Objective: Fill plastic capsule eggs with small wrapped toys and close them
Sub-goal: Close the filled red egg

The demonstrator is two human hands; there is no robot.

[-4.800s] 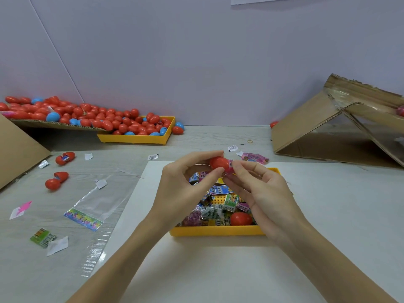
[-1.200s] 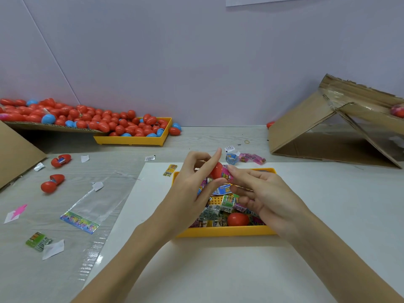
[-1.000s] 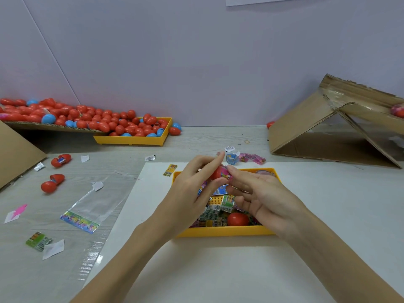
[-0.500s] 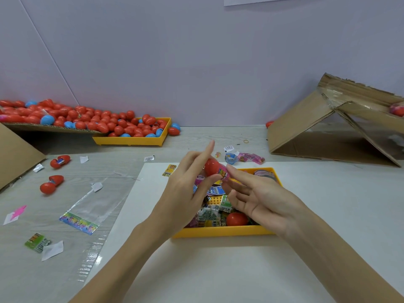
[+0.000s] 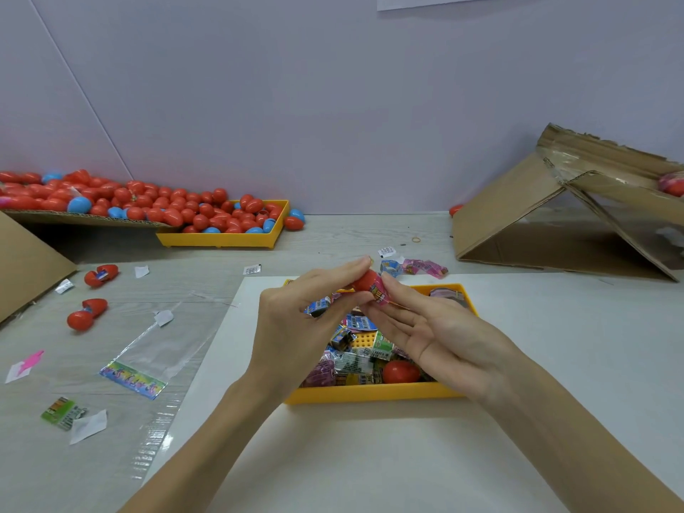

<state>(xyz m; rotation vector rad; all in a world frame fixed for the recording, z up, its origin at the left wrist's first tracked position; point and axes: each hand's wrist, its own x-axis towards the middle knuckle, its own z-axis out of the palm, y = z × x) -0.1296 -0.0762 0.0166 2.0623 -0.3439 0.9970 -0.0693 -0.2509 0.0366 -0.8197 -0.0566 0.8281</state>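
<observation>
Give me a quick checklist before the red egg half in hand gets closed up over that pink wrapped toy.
1. Red egg half held: ok, left hand pinches it.
2. Pink wrapped toy fully inside: not ok, the wrapper sticks out of the opening.
3. Right hand on the toy: ok, straight fingers push it.
4. Mating half ready: cannot tell; a red piece lies in the yellow tray, half or whole unclear.
5. Work over the tray: ok.
</observation>
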